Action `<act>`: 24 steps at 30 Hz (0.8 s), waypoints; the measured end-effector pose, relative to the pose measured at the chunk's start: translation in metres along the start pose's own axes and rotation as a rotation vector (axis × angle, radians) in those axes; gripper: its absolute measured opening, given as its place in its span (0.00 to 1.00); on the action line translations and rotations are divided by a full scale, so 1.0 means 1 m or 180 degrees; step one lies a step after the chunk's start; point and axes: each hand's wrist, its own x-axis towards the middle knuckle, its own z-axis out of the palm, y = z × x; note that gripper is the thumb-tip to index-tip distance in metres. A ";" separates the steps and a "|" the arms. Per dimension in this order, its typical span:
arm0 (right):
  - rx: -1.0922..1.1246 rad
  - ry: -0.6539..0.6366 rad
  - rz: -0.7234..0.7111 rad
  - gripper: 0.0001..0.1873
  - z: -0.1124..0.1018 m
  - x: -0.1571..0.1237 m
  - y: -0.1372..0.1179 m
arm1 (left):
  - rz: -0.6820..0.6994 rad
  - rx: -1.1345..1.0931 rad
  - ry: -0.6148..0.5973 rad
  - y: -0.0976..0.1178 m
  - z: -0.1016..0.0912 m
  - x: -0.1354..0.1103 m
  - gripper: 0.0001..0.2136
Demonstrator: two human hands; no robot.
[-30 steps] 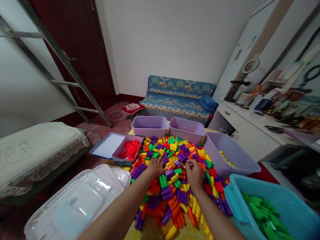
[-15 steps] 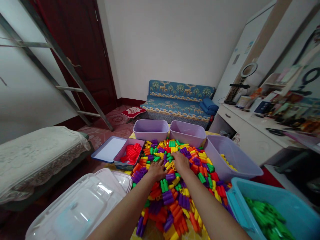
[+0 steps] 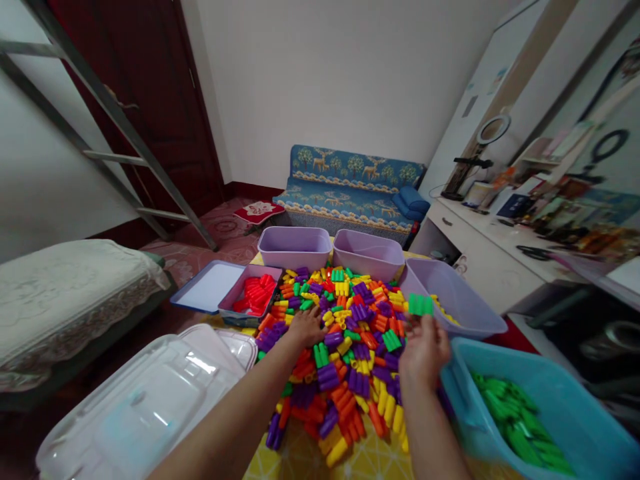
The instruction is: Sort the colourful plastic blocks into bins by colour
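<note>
My right hand (image 3: 425, 357) is raised over the right side of the pile, its fingers closed on a green plastic building block (image 3: 421, 305) made of joined tubes. My left hand (image 3: 306, 328) lies on the pile with its fingers spread, touching loose pieces. The heap of tube-shaped blocks (image 3: 329, 378) is purple, orange, yellow, green and red. Close to my right hand stands a blue bin (image 3: 575, 407) with green blocks inside. Behind that hand, a lilac bin (image 3: 450, 277) holds some yellow ones.
Two lilac bins (image 3: 295, 257) stand along the table's far edge. A box (image 3: 239, 320) of red blocks is at the left, its white-lined lid (image 3: 210, 287) folded open. Clear plastic lids (image 3: 150, 393) lie at the near left. Beyond is a blue sofa (image 3: 345, 193).
My right hand has moved from the middle of the pile to the right and up, now with a green block in it. My left hand stays on the pile. The view has shifted slightly.
</note>
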 end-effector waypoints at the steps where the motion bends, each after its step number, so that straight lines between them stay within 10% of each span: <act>1: 0.0287 0.0198 -0.0064 0.13 -0.014 0.010 -0.007 | -0.0001 -0.0002 0.0010 0.000 0.001 0.000 0.24; 8: 0.0833 0.0693 0.0398 0.03 -0.076 0.052 -0.019 | -0.0039 -0.0006 0.0034 -0.001 0.004 0.001 0.24; 14: -0.0016 -0.0103 0.0544 0.16 -0.045 0.014 -0.003 | -0.0040 0.0010 0.0050 0.000 0.004 0.001 0.24; 24: -0.3801 -0.1599 -0.1256 0.29 0.011 0.006 0.052 | -0.0062 -0.0124 -0.0003 0.002 -0.003 -0.001 0.30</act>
